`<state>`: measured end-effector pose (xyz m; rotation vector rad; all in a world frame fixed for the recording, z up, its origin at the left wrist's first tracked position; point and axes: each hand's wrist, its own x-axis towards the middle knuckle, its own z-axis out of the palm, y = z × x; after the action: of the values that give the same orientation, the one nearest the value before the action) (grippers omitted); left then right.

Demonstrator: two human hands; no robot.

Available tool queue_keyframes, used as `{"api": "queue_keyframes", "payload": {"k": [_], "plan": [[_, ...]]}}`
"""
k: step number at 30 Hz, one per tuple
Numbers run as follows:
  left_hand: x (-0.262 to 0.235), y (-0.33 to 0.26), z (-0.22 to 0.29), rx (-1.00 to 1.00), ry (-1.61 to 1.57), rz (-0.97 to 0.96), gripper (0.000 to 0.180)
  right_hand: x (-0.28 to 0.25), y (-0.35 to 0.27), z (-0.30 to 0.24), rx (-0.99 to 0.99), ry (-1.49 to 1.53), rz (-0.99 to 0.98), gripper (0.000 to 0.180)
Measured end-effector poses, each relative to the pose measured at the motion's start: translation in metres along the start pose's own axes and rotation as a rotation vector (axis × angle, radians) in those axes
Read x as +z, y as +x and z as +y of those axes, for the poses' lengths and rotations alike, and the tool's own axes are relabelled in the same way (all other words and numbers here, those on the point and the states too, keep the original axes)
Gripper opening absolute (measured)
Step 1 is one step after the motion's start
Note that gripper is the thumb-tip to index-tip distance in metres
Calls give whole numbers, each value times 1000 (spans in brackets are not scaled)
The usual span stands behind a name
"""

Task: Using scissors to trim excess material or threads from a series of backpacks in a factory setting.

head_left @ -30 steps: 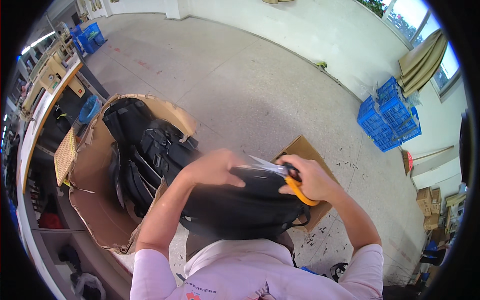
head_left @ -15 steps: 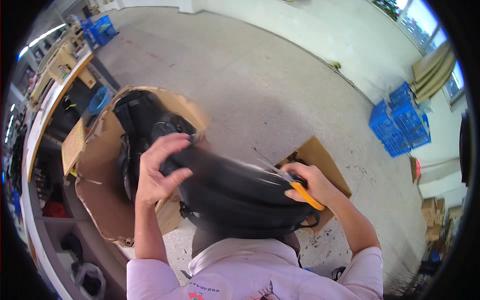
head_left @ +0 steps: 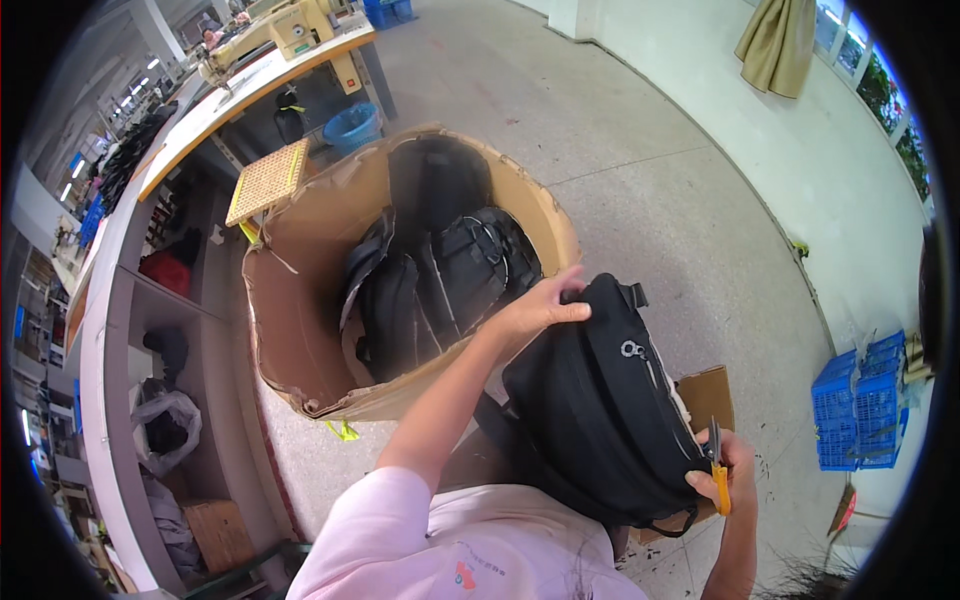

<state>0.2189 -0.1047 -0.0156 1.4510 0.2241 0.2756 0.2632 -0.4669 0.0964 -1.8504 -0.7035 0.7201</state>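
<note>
Right now, the black bag [head_left: 590,400] lies slantwise just in front of the person's pale shirt [head_left: 490,540], its upper end close by the rim of the big cardboard box [head_left: 290,330] and its lower end near the right hand [head_left: 738,462]. That hand's fingers are curled around the orange handle of the scissors [head_left: 722,490], whose blades point upward beside the bag's right edge, along which a zip [head_left: 655,370] and a pale, rough border run. The left hand [head_left: 540,308] is at the bag's top corner, thumb and fingers apart; the fingers blur, so I cannot tell whether they pinch the fabric. The big box stands open, with more black bags [head_left: 430,280] heaped inside and bare cardboard wall showing on its left. Its left rim comes close to the woven seat [head_left: 268,182] and the grey shelves [head_left: 165,300], leaving only a narrow strip there. Past its right rim, the floor [head_left: 640,170] stretches broadly to the white wall [head_left: 700,70], giving ample room. A smaller cardboard box [head_left: 710,393] shows behind the bag's right edge, and blue crates [head_left: 860,410] stand well apart, near the wall.
</note>
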Motion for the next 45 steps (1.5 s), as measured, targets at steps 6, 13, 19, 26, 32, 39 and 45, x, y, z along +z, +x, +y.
{"api": "queue_keyframes", "payload": {"k": [6, 13, 19, 26, 32, 39, 45], "plan": [[-18, 12, -41, -288, -46, -382, 68, 1, 10, -11, -73, -149, -48, 39], [-8, -10, 14, -92, -264, -104, 31, -12, 12, -1, 51, -292, 124, 52], [-16, -22, 10, -11, -259, -41, 32, -31, 11, -17, 95, -585, -26, 70], [-13, -25, 11, 23, -266, 6, 34, -38, 17, -30, 88, -815, -205, 77], [-10, -31, 17, 25, -279, 19, 36, -39, 26, -37, 39, -903, -245, 74], [-12, -34, 14, 47, -279, 23, 37, -35, 35, -40, -74, -932, -271, 66], [-14, -37, 12, 53, -294, 67, 35, -31, 40, -37, -123, -878, -284, 54]]}}
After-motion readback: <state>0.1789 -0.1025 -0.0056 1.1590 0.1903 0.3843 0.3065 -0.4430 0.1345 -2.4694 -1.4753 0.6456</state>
